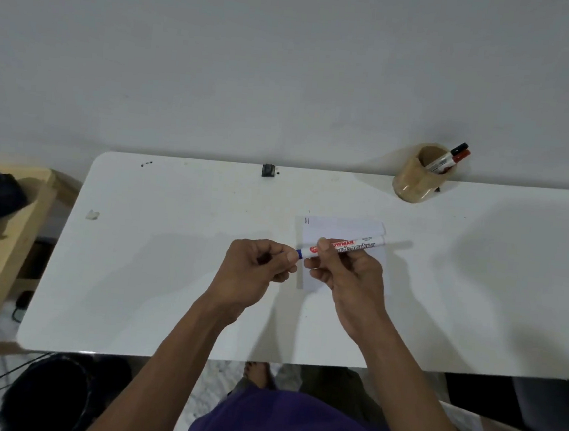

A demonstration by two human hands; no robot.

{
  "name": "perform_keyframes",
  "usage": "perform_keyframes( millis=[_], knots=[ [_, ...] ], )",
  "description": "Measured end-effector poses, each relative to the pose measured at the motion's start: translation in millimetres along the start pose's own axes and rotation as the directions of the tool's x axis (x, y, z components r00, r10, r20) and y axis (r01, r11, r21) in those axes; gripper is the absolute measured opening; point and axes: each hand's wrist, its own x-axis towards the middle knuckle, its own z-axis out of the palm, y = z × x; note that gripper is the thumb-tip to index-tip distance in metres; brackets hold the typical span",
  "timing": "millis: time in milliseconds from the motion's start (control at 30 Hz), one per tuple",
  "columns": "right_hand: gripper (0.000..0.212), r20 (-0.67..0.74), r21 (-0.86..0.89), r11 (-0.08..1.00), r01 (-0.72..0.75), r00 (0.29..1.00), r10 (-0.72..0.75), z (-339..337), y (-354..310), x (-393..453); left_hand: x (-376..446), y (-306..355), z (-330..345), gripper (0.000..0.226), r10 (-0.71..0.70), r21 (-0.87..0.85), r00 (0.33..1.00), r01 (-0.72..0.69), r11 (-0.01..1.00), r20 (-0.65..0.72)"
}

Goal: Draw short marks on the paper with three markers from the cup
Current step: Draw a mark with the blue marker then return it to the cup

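Holding a blue marker [342, 247] level at the centre of the frame, both hands work just above the paper [344, 228] on the white tabletop [168, 274]. The right hand [350, 276] has its fingers closed around the white barrel, thumb on the printed label. The left hand [254, 267] pinches the blue end between thumb and forefinger; whether that end is a cap being seated or pulled cannot be told, since the fingers hide it. Two short dark strokes [307, 221] stand at the paper's upper left corner. At the upper right of the frame a tan cup [413, 182] holds a black-capped marker [453, 153] and a red-capped marker [462, 156], leaning against its rim.

Handling, as judged: the marker is light, rigid and smooth, so a mid-barrel grip gives control, while the cap likely needs a straight axial pull or push. The paper is thin and unweighted and may slide under a stroke.
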Motion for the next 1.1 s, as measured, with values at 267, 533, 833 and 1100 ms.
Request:
perform_keyframes(
  millis=[267, 533, 833, 1100],
  knots=[
    [0.01, 0.0, 0.121, 0.993, 0.015, 1.0, -0.015, -13, -7, 37, 21, -2, -9, 0.013, -0.097, -0.063, 0.991, 0.091, 0.994, -0.09],
    [0.005, -0.033, 0.041, 0.999, 0.013, 0.999, -0.012, -37, -12, 76, 87, -3, 0, 0.011, 0.12, 0.583, 0.943, 0.089, 0.808, -0.311],
    [0.016, -0.053, -0.085, 0.996, 0.028, 0.998, -0.032, -51, 0, 99, 128, -24, 6, 0.014, 0.166, 0.854, 0.961, 0.111, 0.508, -0.223],
    [0.016, 0.096, -0.194, 0.969, 0.151, 0.986, -0.135, -60, 4, 117, 94, -24, 22, 0.042, 0.423, 0.839, 0.821, 0.119, 0.531, -0.384]
  ],
)
